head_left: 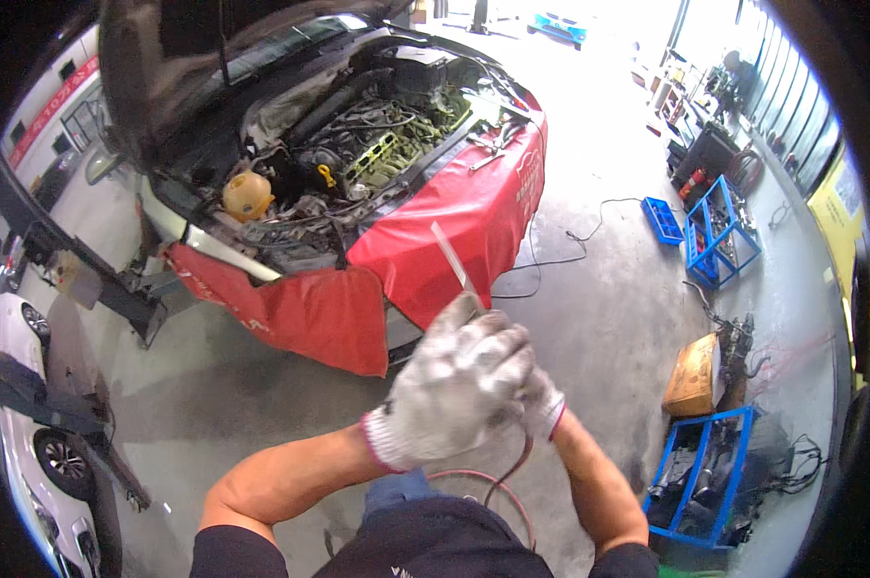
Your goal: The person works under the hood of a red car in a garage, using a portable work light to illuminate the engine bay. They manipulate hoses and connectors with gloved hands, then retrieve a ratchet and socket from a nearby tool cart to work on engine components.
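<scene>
Both my hands, in off-white work gloves, are raised together at the lower middle. My left hand [445,380] is closed around a hand tool with a long, thin, pale tip [449,252] that points up toward the car. My right hand [536,395] is closed just behind it, partly hidden, and what it grips cannot be made out. A dark red hose [512,460] hangs down from between them. Beyond the tip, a car's open engine bay [377,144] shows a yellowish reservoir [247,196], with a red protective cover [454,193] over the front and several metal tools [493,144] on top.
A lift post [88,289] and white cars [21,433] stand at the left. Along the right are blue wheeled racks [719,231] [700,472], a blue crate [661,220], and a cardboard box [690,376]. Cables and a hose lie on the floor [589,318].
</scene>
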A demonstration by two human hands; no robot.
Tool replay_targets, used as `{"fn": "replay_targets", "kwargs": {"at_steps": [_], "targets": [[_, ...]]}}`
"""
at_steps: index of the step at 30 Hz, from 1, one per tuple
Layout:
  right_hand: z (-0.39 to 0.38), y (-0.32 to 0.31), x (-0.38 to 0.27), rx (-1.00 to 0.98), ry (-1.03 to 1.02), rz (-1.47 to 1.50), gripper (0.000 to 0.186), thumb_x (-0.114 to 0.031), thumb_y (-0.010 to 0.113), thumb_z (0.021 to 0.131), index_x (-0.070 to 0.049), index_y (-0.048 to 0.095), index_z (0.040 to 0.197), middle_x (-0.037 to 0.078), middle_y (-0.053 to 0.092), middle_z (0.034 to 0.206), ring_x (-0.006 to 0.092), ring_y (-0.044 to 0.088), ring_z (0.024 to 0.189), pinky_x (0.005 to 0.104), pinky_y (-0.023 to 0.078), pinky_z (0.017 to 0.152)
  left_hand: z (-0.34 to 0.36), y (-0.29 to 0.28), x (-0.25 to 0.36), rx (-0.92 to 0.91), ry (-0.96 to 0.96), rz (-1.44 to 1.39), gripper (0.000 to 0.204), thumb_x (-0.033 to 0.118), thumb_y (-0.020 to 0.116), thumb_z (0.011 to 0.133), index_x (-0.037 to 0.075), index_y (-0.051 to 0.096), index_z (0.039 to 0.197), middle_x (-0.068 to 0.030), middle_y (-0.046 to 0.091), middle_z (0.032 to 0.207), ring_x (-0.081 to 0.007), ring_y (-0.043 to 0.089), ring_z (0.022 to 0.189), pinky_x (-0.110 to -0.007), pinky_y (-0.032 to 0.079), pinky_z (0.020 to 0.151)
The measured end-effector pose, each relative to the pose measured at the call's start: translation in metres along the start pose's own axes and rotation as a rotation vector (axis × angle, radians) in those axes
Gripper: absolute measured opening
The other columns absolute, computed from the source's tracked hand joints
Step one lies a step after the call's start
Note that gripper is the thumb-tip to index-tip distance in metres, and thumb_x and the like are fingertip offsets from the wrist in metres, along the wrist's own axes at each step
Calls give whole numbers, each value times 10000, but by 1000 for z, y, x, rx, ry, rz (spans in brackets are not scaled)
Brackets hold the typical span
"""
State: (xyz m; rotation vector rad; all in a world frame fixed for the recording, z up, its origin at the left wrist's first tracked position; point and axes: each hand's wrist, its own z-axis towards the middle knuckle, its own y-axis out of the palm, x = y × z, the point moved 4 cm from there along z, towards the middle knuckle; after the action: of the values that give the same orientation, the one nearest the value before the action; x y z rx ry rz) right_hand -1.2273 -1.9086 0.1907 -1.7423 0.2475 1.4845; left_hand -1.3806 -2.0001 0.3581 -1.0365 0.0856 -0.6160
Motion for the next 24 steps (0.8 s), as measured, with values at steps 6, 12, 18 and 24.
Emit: {"fn": "replay_targets", "kwargs": {"at_steps": [6,12,18,24], "targets": [[165,-148,-39,258,408,74,504,-76,679,948,-138,546,1430,-32,637,936,58,540,707,244,479,596,-1,47,-208,-12,-684,-346,430,252,770,821,16,673,1166,-179,699,1145,-342,676,1097,-433,530,971],[261,-261,-32,271,414,100,444,-388,554,1053,-67,595,1357,-22,565,648,75,466,437,257,384,406,46,109,-329,-22,-826,-490,470,222,756,881,-11,646,1275,-192,726,1139,-269,727,1027,-375,571,906],[332,-367,65,390,368,120,650,-593,396,1059,-26,607,1297,29,606,659,90,491,417,265,387,399,223,219,-444,139,-976,-904,437,175,706,953,-82,602,1292,-92,709,1017,-130,662,889,-280,548,796],[390,-442,174,344,440,359,694,-530,541,1020,-44,423,1501,135,691,1204,103,563,518,276,454,465,512,390,-593,156,-1395,-1008,450,467,731,875,19,745,918,-127,730,832,-213,701,736,-360,548,649]]}}
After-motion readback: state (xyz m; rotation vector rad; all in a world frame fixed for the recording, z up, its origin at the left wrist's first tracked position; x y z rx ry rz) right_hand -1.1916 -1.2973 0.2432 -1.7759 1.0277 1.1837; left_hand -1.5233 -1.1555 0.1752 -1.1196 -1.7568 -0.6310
